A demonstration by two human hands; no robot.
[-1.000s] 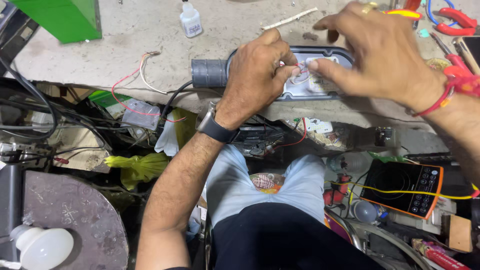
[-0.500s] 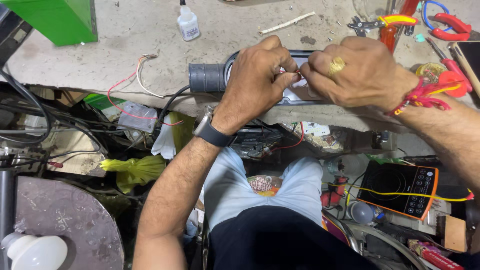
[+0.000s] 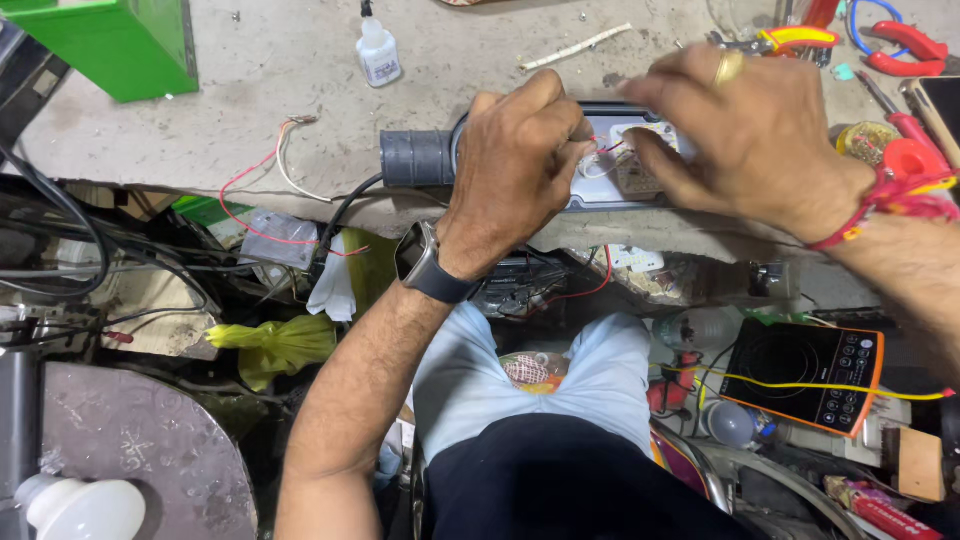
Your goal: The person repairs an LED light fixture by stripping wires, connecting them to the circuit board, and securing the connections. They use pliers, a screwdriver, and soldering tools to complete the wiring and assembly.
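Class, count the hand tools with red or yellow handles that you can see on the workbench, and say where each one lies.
3: yellow-handled pliers at the top, red-handled pliers in the top right corner, and a red screwdriver at the right edge. The right hand may hide others.

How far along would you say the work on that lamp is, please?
Done: the lamp lies opened on the bench, its board exposed. In hand: the left hand pinches a red wire at the board; the right hand presses the board. Left: wiring loose, no cover on.
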